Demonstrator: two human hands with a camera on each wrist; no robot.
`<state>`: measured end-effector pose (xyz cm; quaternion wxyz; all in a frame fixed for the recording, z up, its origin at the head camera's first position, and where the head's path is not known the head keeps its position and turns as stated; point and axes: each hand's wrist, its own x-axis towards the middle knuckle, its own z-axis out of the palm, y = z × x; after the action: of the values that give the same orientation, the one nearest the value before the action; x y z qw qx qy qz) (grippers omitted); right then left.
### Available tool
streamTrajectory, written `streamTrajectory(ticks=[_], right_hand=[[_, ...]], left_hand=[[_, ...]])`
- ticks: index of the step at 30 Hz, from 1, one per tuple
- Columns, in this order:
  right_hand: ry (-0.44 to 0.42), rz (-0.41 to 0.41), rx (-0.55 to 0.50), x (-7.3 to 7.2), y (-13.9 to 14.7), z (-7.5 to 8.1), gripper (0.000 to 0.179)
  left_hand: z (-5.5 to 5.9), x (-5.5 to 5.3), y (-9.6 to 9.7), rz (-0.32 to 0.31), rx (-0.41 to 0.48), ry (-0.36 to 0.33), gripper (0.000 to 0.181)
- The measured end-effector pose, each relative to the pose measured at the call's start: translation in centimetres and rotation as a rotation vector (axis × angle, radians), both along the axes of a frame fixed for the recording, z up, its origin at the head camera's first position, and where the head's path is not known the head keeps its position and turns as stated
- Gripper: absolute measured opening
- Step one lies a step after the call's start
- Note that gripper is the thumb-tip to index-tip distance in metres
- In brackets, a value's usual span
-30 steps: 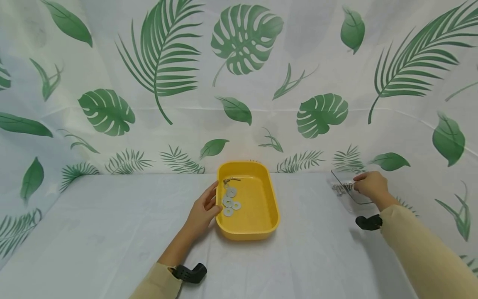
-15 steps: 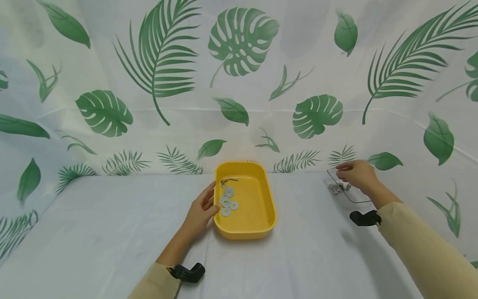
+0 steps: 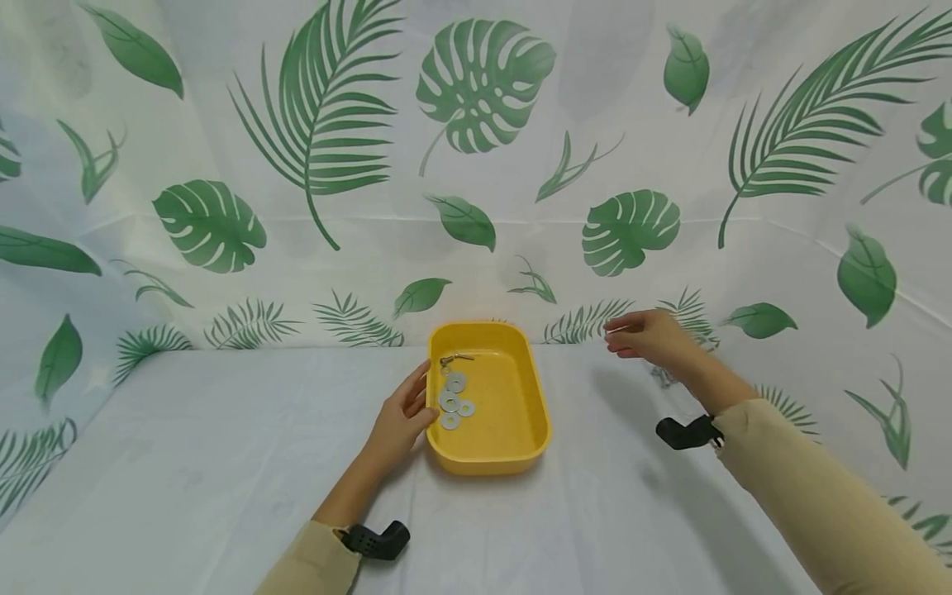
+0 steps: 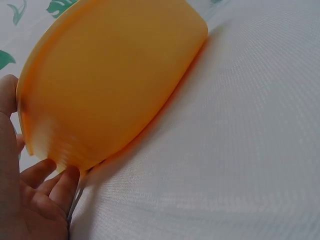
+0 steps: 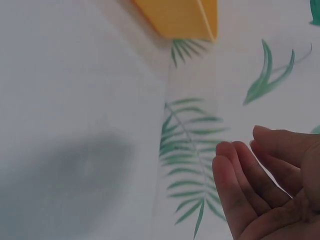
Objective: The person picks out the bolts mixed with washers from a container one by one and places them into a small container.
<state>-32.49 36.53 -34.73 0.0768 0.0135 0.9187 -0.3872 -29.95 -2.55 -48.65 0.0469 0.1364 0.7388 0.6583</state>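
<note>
A yellow tray sits on the white cloth in the head view. Along its left inner side lie several flat washers and a few small screws. My left hand grips the tray's left wall, thumb at the rim and fingers against the outside, as the left wrist view also shows. To the right of the tray, my right hand is raised over the cloth. Its thumb and fingertips are drawn close together; I cannot tell whether something small is between them.
Behind the right forearm, a clear container with small metal hardware is mostly hidden. A white cloth with green leaf prints hangs at the back and sides. White cloth also covers the table.
My right hand has lifted away from the clear container and moved left towards the tray. The left hand and the tray keep their places.
</note>
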Motion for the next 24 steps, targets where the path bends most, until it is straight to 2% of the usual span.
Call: streamTrajectory(ticks=[7, 15, 24], right_hand=[[-0.002, 0.016, -0.045, -0.6, -3.2, -0.2, 0.048], [-0.008, 0.074, -0.164, -1.1, -6.7, -0.1, 0.045], [-0.036, 0.088, -0.202, -1.7, -10.3, -0.6, 0.043]], left_hand=[[0.0, 0.0, 0.0, -0.003, 0.002, 0.005, 0.075], [0.1, 0.2, -0.1, -0.013, 0.026, 0.002, 0.074], [-0.1, 0.0, -0.1, -0.01, 0.025, 0.002, 0.075]])
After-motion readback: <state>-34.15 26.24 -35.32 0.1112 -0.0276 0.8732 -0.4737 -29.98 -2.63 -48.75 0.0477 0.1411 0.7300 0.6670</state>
